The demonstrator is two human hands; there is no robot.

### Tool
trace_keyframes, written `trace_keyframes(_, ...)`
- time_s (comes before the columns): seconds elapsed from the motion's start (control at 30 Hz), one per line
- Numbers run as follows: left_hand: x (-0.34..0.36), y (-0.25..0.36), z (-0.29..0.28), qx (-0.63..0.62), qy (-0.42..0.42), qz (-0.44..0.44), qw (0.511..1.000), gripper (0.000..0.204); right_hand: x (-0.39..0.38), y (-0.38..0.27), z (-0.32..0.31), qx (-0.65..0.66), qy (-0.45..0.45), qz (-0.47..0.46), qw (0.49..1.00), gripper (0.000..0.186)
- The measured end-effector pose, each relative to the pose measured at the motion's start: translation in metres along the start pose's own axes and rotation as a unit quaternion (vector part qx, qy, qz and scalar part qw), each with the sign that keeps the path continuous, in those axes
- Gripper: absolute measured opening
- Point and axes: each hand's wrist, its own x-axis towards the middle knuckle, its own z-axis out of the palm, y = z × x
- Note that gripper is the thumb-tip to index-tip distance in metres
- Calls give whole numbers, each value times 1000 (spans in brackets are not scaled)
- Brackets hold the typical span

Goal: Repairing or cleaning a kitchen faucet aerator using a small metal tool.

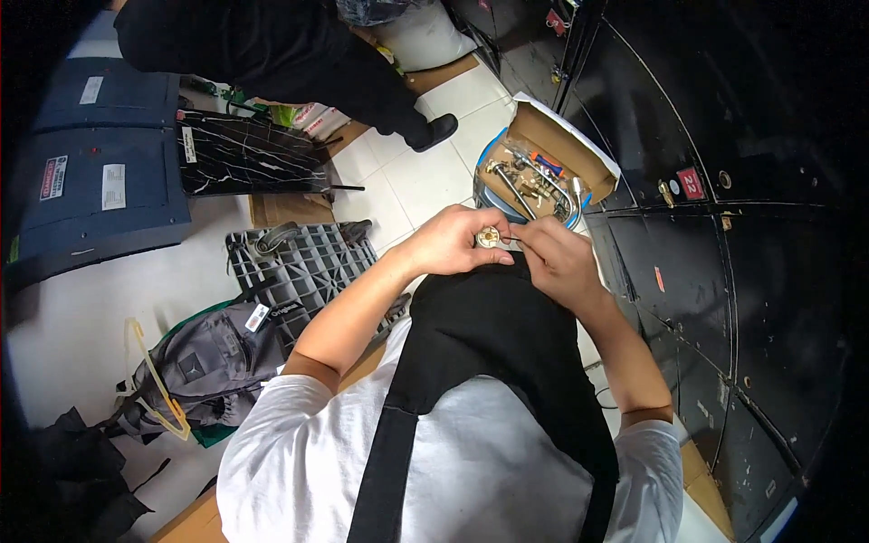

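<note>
In front of the black apron, my left hand grips a small round brass-coloured metal piece between thumb and fingers. My right hand pinches a thin dark tool at the piece's right side; its tip is too small to make out. Just beyond both hands, an open cardboard box rests on a blue-rimmed round item, holding several metal fittings, chrome bent tubes and a blue-orange-handled tool.
Black lockers line the right. At top left, a person in black trousers stands on the tiles. Dark blue cabinets, a black marble-look board, a grey plastic grid platform and a grey backpack are on the left.
</note>
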Motion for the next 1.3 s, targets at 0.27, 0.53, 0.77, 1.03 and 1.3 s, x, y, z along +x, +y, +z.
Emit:
trace_keyframes(0.27, 8, 25, -6, 80, -9, -53, 995, 37, -6, 19, 5, 54, 26, 42, 997, 13)
trace_keyframes(0.53, 24, -1, 21, -33, 69, -9, 997, 44, -22, 41, 2, 214, 78, 177, 957, 13)
trace_keyframes(0.77, 76, -99, 71, -144, 66, -171, 972, 44, -48, 70, 4, 317, 154, 324, 878, 13)
trace_keyframes(1.03, 200, -304, 170, -55, 193, -397, 896, 44, -49, 67, -7, 197, 201, 435, 856, 27)
trace_keyframes(1.3, 242, -335, 177, 74, 251, -362, 895, 50, -4, 71, -2, 175, 231, 399, 870, 32)
